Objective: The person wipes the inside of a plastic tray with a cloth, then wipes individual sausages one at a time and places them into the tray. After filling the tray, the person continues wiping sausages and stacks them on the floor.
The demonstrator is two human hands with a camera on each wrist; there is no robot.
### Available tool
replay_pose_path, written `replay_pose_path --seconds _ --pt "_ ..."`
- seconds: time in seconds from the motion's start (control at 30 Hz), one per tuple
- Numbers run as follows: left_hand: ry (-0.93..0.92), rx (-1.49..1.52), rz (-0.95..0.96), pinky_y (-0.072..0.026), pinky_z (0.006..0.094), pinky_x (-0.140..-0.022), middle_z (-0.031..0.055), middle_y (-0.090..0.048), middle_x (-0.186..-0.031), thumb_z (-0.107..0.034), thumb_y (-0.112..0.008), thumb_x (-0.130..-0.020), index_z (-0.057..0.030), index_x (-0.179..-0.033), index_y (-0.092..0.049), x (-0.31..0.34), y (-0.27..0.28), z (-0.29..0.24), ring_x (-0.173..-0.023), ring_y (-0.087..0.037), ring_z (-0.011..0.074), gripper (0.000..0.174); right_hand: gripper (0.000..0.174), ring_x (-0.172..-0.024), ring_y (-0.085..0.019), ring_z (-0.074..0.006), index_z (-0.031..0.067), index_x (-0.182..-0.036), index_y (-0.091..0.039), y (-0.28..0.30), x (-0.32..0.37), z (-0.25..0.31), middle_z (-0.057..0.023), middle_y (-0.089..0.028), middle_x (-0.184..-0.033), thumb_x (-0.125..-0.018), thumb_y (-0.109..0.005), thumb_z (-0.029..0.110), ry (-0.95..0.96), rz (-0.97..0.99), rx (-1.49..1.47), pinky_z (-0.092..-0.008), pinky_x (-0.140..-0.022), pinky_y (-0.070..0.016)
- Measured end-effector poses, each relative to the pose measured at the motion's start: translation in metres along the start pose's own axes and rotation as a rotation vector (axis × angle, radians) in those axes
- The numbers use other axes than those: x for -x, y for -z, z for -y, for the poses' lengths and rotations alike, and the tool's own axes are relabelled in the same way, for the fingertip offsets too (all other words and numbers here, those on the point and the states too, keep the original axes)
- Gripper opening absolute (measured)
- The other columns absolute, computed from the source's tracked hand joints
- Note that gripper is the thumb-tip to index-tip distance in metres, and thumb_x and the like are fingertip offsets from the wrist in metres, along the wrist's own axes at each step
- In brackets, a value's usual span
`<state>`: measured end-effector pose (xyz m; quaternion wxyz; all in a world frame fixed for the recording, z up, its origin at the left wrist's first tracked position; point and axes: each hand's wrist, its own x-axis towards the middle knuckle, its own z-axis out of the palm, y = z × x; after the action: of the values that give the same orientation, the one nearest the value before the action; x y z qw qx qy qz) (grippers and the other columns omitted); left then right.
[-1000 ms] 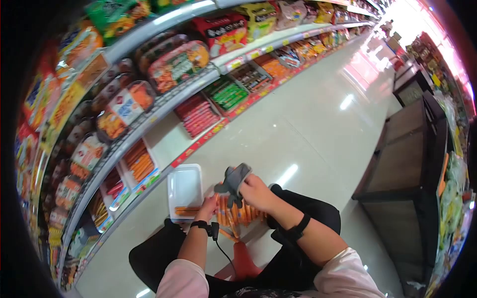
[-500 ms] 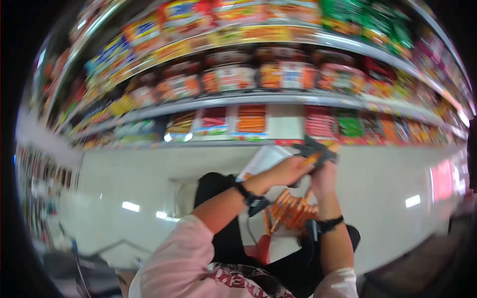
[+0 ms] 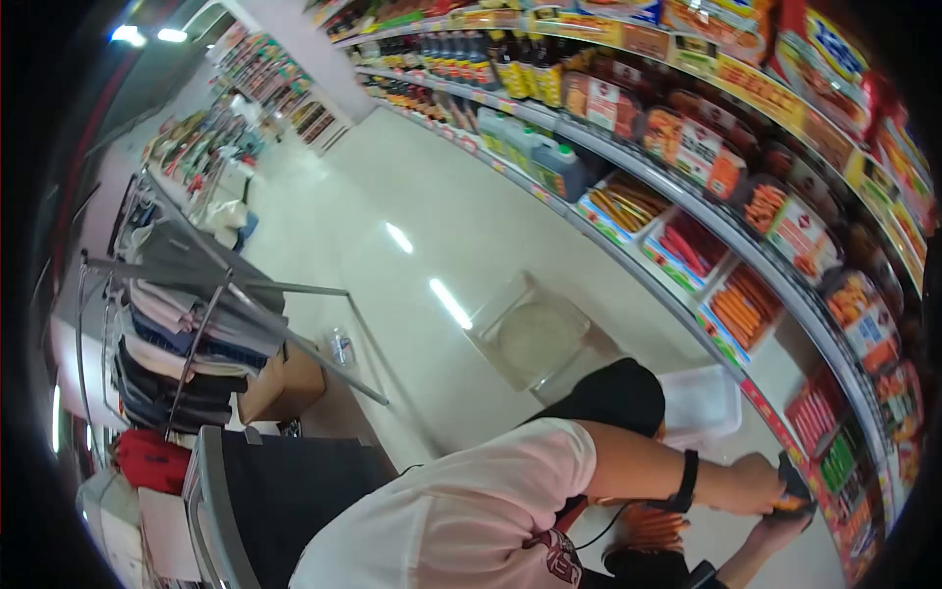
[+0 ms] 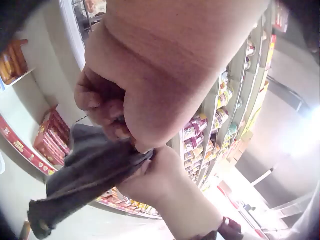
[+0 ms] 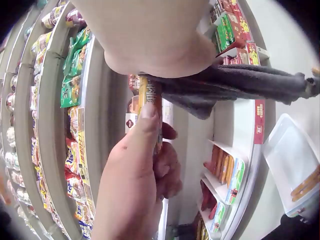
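Observation:
Held close together at the right of the head view, my left hand (image 3: 754, 483) and right hand (image 3: 777, 536) meet at a dark grey cloth (image 3: 797, 481). An orange wrapped sausage stick (image 5: 150, 92) is pinched under my left thumb, its far end going in under the right hand and cloth. The right hand (image 4: 162, 175) grips the cloth, whose loose end hangs down in the left wrist view. Several more wrapped sausage sticks (image 3: 653, 528) lie in a pile below the hands. A white tray (image 5: 285, 140) on the floor holds a few sticks at one end.
Shelving with packaged snacks (image 3: 711, 147) runs along the right, with boxed sausage sticks (image 3: 741, 309) on its bottom shelf. A pale stool (image 3: 535, 339) stands on the floor beyond my knee. To the left are a clothes rack (image 3: 211, 294) and a carton (image 3: 285, 383).
The head view has swung round, so the hands now show at the right. My left hand came from the pile to the cloth with a sausage stick and stays there beside the right hand.

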<state>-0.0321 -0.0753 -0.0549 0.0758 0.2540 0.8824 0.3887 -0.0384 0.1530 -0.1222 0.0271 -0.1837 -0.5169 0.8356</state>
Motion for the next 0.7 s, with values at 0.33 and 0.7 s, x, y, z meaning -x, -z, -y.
replay_pose_path --seconds 0.33,0.7 --pt "0.078 0.126 0.137 -0.0579 0.0474 -0.074 0.0175 -0.074 -0.085 -0.035 -0.075 -0.088 0.0 -0.097 -0.073 0.01 0.026 -0.005 -0.085 -0.074 0.0374 0.036 0.057 -0.097 -0.073 -0.0412 -0.0114 -0.106 -0.073 -0.04 0.013 0.021 -0.0255 -0.074 -0.108 -0.095 -0.046 0.038 0.084 -0.068 0.296 -0.0547 -0.09 -0.0594" --pt "0.453 1.145 0.627 -0.0304 0.0309 -0.038 0.0009 -0.046 -0.059 -0.039 -0.046 -0.099 -0.0031 -0.086 -0.063 -0.012 0.003 -0.002 -0.04 -0.04 0.0118 0.041 0.056 -0.114 -0.067 -0.0431 -0.008 -0.118 -0.068 -0.048 0.041 0.046 -0.0235 -0.07 -0.123 -0.101 -0.05 0.042 0.099 0.109 -0.046 -0.0561 -0.105 -0.0517"
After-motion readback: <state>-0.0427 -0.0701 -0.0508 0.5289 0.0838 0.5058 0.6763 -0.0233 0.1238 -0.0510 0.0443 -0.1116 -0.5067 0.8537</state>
